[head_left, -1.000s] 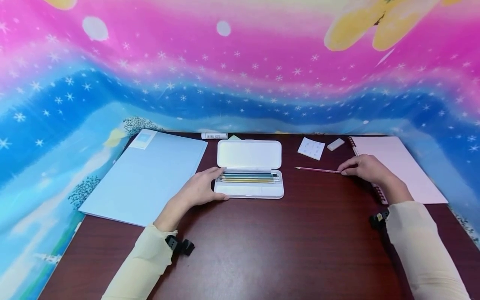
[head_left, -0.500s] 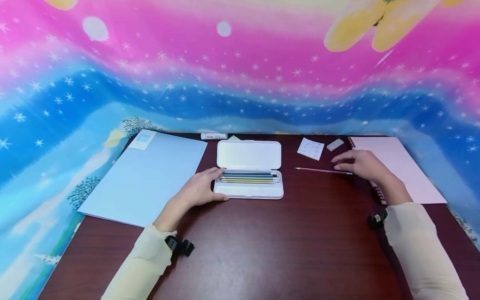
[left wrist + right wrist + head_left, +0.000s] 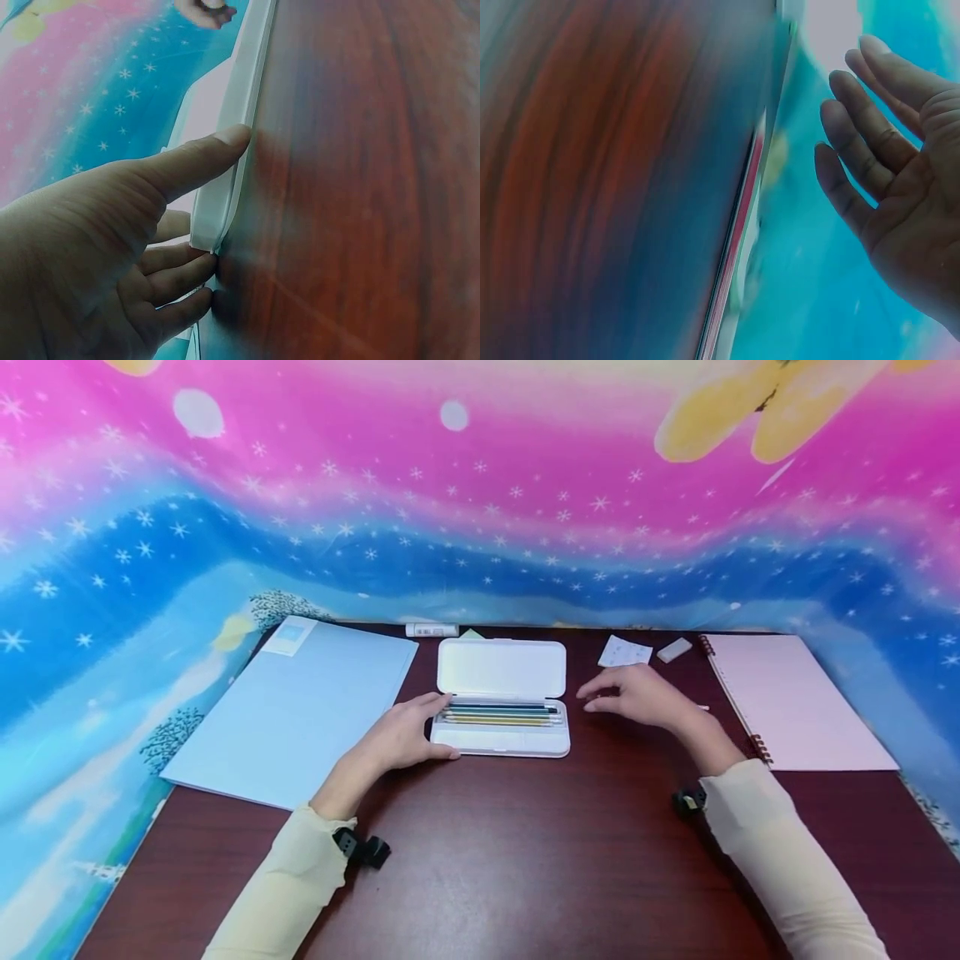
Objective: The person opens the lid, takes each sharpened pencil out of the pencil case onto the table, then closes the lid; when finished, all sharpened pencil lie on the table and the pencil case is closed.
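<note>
- Holds the left end of the white pencil case point(image 3: 487, 742) in the left grip point(image 3: 397, 737), drawn in around it; presses the thumb to the front edge and sets the fingers about the left end, up toward the hinge.
- Hovers with the right grip point(image 3: 637, 696) over the worktop point(image 3: 525, 860), to the right of the case and apart from it; parts the thumb from the loosely bent fingers, with nothing between them.
- Open case near the middle of the worktop, lid point(image 3: 501, 668) raised at the back; in the rear compartment, several dark and yellow pencils point(image 3: 502, 722) lying lengthwise, side by side.
- On the worktop beneath the right hand, apart from the fingers, a pink pencil point(image 3: 743, 201); mostly hidden in the head view, save for a pale end by the wrist.
- Beyond the right hand, a white paper square point(image 3: 626, 651) with faint marks, partly covered; just beside that, a white eraser point(image 3: 674, 650).
- Far right, a pink spiral notebook point(image 3: 810, 702).
- On the left, a large pale blue folder point(image 3: 300, 710), partly behind the left hand.
- Behind the case, a white tube point(image 3: 431, 630) and a bit of green point(image 3: 471, 634), too covered to identify.
</note>
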### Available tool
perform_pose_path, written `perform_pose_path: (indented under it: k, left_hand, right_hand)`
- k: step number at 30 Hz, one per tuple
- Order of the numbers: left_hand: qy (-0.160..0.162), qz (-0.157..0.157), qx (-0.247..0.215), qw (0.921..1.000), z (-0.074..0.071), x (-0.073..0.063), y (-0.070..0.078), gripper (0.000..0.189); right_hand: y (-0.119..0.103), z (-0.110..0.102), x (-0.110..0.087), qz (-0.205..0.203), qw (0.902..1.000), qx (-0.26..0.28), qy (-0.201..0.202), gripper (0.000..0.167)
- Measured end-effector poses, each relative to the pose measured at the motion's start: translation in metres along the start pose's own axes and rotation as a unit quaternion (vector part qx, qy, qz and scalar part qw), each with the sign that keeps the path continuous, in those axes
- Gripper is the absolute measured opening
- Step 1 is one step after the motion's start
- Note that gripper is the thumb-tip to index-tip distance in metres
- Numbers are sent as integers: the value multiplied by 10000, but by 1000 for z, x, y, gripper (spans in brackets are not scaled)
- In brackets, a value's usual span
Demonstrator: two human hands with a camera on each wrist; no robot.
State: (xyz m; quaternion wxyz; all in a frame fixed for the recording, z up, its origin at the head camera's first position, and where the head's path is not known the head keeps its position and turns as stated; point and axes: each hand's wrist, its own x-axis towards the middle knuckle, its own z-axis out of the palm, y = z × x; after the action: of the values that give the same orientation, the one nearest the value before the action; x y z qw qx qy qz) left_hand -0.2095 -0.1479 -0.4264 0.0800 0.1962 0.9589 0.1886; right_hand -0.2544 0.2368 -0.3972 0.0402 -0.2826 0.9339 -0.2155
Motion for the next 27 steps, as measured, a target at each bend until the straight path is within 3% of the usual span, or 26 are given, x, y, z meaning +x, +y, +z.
perform_pose_path:
  k: [5,11,17,27]
  left_hand:
    - [-1,-33,-13,10000,0,0,-1,96]
    - [-13,-35,-9,10000,0,2,-2,96]
    - [-40,5,-15,10000,-1,3,-1,96]
    - [-73,-49,-44,10000,0,3,-2,96]
  right_hand:
    - [-29,17,22,-272,9990,-71,-348,22]
    - [-46,32,40,-381,9963,-400,-658,22]
    - [-57,35,45,-287,9932,-792,-809,21]
    - [-60,38,49,-282,9916,-1042,-716,17]
